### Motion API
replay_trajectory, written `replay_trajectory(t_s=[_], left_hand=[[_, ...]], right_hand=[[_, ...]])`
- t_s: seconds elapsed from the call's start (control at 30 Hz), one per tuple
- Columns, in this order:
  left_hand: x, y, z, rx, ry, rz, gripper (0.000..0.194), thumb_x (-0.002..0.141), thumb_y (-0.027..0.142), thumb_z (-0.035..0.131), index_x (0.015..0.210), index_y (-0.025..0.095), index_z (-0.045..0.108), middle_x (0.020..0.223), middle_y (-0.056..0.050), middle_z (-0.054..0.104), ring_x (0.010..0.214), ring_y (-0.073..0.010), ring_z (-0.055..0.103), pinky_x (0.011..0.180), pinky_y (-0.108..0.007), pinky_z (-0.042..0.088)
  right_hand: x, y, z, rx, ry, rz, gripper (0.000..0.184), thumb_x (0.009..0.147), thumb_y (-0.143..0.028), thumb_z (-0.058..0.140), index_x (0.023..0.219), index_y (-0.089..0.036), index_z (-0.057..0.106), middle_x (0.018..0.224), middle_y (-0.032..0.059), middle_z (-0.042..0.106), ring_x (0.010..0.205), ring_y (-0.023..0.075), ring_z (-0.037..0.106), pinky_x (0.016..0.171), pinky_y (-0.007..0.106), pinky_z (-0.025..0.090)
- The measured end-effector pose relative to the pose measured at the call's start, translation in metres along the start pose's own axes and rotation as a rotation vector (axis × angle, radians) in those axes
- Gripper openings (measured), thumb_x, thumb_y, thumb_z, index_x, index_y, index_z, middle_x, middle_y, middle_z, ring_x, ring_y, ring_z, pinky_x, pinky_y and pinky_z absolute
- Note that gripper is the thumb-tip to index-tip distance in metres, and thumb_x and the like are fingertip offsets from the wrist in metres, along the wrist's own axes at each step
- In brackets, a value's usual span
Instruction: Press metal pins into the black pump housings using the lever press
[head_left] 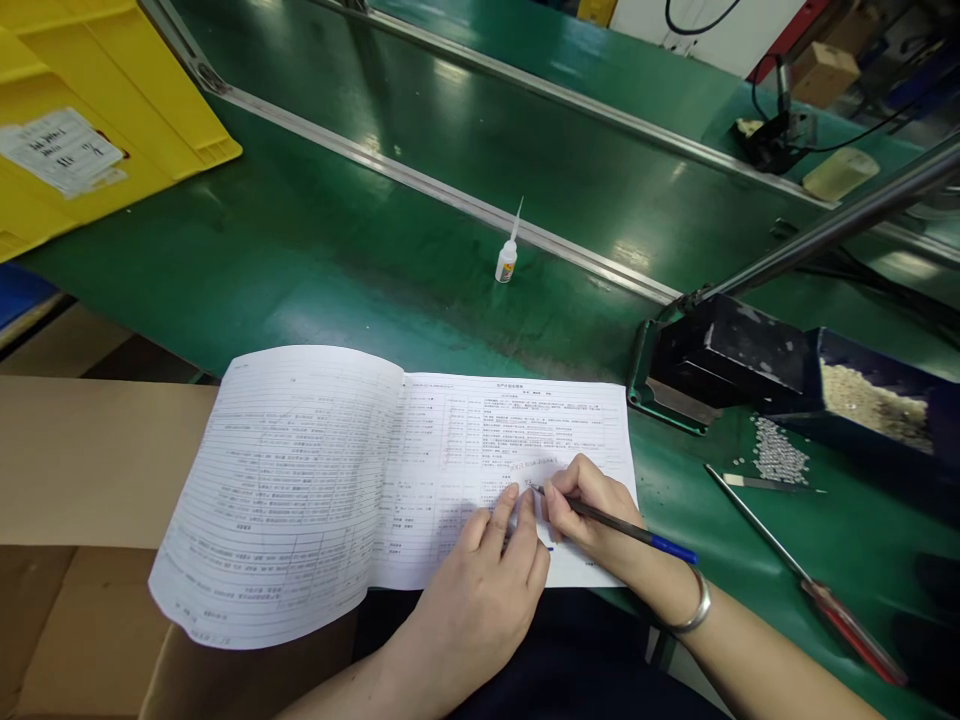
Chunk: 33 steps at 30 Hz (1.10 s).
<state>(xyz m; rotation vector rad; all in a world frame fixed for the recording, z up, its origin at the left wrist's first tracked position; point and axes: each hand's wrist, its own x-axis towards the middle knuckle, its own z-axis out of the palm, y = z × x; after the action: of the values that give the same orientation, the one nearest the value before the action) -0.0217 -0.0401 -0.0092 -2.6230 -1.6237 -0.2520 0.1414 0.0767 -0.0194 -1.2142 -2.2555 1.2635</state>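
Note:
A stapled stack of printed sheets (442,480) lies open at the front edge of the green bench, its left pages (277,500) curling up past the edge. My right hand (592,510) grips a black pen (615,523) with a blue end, its tip touching the right-hand page beside handwritten marks. My left hand (487,590) rests on the same page with fingers stretched out, its fingertips close to the pen tip. A small blue bit shows beside the left fingers; what it belongs to is hidden.
A white dropper bottle (506,262) stands behind the papers. To the right are a black block (731,345), a dark bin of pale pieces (874,400), small metal parts (780,452), tweezers (772,484) and a red-handled screwdriver (844,620). A yellow crate (150,100) sits far left.

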Motion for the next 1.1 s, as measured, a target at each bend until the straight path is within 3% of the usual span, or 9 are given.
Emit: replay_trajectory(t_s=[0.23,0.4,1.1], left_hand=[[0.0009,-0.0009,-0.0005,-0.009,-0.003,0.016,0.026,0.096,0.015,0.044,0.116,0.008,0.061,0.136,-0.02,0.062,0.133,-0.0365,0.053,0.098,-0.045,0.044],[0.0012,-0.0015,-0.001,-0.011,0.0,0.018,0.024,0.096,0.016,0.045,0.112,0.008,0.062,0.139,-0.021,0.059,0.134,-0.0368,0.053,0.097,-0.043,0.046],[0.0024,-0.0007,0.0008,0.027,-0.011,0.034,0.027,0.097,0.018,0.045,0.116,0.007,0.061,0.137,-0.021,0.06,0.134,-0.0379,0.052,0.094,-0.043,0.05]], right_hand=[[-0.0023,0.004,0.0025,0.054,0.002,0.018,0.019,0.096,-0.029,0.055,0.082,-0.025,0.043,0.056,-0.0079,0.062,0.048,0.0104,0.058,0.053,0.02,0.043],[-0.0028,0.0048,0.0021,0.03,0.094,-0.016,0.02,0.095,-0.028,0.054,0.08,-0.025,0.041,0.054,-0.008,0.059,0.045,0.0101,0.056,0.051,0.021,0.042],[0.0015,0.0,-0.0014,-0.036,0.018,-0.023,0.02,0.095,-0.029,0.052,0.077,-0.024,0.044,0.059,-0.0049,0.059,0.048,0.0109,0.054,0.05,0.022,0.039]])
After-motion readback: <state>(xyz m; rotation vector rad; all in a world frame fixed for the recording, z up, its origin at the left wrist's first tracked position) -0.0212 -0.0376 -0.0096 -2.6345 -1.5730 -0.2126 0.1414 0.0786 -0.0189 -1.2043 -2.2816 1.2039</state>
